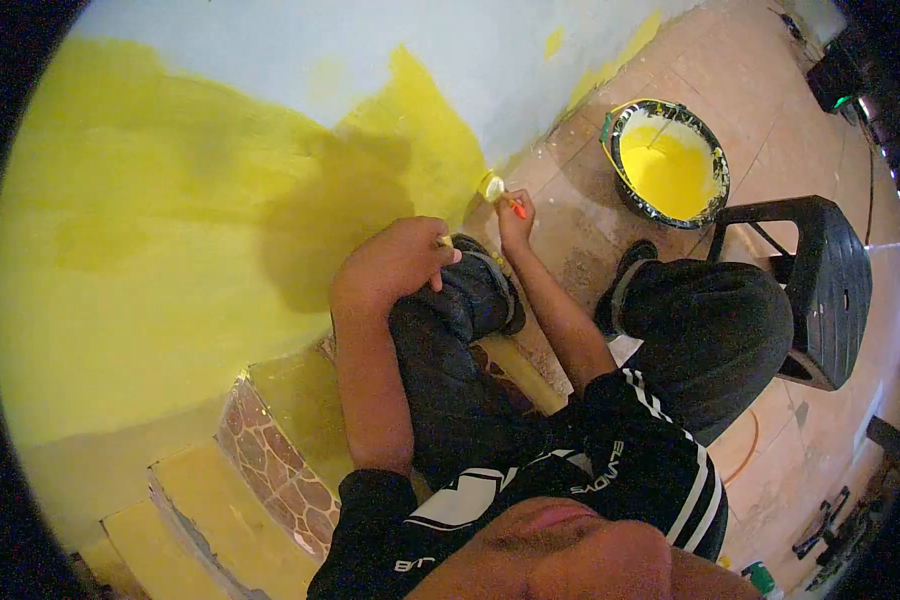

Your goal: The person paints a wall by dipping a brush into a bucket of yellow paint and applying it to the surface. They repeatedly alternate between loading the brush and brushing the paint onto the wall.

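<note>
Closest in is the person's black shirt (610,470) with white stripes on the sleeve, and below it the dark trousers (710,320) of someone crouched low. A pale wooden pole (522,375) lies slanting under the bent legs. Both bare forearms reach out past the knees.

The left hand (395,265) is curled into a fist and rests against the raised knee, just above a dark shoe (485,290). A small pale stub shows at its knuckles, but I cannot tell what the fingers are closed around.

The right hand (515,215) stretches further, down to where the floor (760,100) meets the wall (150,250). Its fingers pinch the orange handle of a small brush (492,188), whose paint-laden head touches the foot of the wall, at the edge of the yellow area.

Most of the wall on this side is coated yellow, with a pale unpainted stretch higher up and the person's shadow across the wet colour. To the left, yellow-painted steps (270,450) with a stone-patterned face run along the wall.

Further along the tiled floor, near the wall's foot, stands a round bucket (715,195) with yellow paint inside. Just beside it, on the side away from the wall and close to the right knee, is a black plastic stool (830,275).
</note>
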`<control>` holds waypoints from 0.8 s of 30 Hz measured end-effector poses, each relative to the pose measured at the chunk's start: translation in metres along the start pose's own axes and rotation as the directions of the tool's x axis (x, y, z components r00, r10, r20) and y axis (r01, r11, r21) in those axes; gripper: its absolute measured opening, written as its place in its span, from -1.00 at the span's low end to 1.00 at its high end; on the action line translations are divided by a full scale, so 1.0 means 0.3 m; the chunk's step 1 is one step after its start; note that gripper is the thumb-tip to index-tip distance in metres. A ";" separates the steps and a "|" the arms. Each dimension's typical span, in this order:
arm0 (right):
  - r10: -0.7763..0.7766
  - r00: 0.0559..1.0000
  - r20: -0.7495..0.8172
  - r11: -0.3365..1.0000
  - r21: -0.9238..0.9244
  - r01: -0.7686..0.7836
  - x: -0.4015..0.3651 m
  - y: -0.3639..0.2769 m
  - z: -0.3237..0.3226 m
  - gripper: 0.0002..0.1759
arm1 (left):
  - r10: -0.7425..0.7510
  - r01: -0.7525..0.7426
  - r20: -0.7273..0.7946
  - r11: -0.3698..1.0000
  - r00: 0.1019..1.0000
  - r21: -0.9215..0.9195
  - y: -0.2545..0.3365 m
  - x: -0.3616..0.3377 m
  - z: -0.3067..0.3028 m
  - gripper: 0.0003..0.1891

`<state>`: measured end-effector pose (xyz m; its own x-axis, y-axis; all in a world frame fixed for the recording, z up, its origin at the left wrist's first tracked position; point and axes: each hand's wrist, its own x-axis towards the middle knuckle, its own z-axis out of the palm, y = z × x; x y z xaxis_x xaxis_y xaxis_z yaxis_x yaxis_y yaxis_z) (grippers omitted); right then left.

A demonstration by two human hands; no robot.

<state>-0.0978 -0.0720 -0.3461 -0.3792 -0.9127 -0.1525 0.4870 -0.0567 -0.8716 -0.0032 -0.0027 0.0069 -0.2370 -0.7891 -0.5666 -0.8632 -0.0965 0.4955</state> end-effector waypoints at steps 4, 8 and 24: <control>0.006 0.996 0.091 0.988 -0.153 0.008 -0.092 0.024 0.009 -0.87 | -0.003 0.003 -0.010 1.000 1.000 0.025 -0.001 0.000 0.001 -0.78; 0.040 0.987 0.157 0.976 -0.216 -0.005 -0.127 0.080 0.015 -0.86 | -0.039 0.038 0.019 0.999 0.999 0.038 0.008 0.004 -0.004 -0.77; -0.012 0.997 -0.073 1.000 -0.006 0.011 0.061 -0.034 -0.044 -0.83 | -0.012 0.011 0.014 1.000 1.000 0.008 -0.010 0.003 -0.005 -0.78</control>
<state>-0.1201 -0.0829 -0.3463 -0.4411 -0.8801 -0.1756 0.4782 -0.0649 -0.8758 -0.0002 -0.0039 0.0060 -0.2333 -0.7793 -0.5816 -0.8696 -0.1005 0.4835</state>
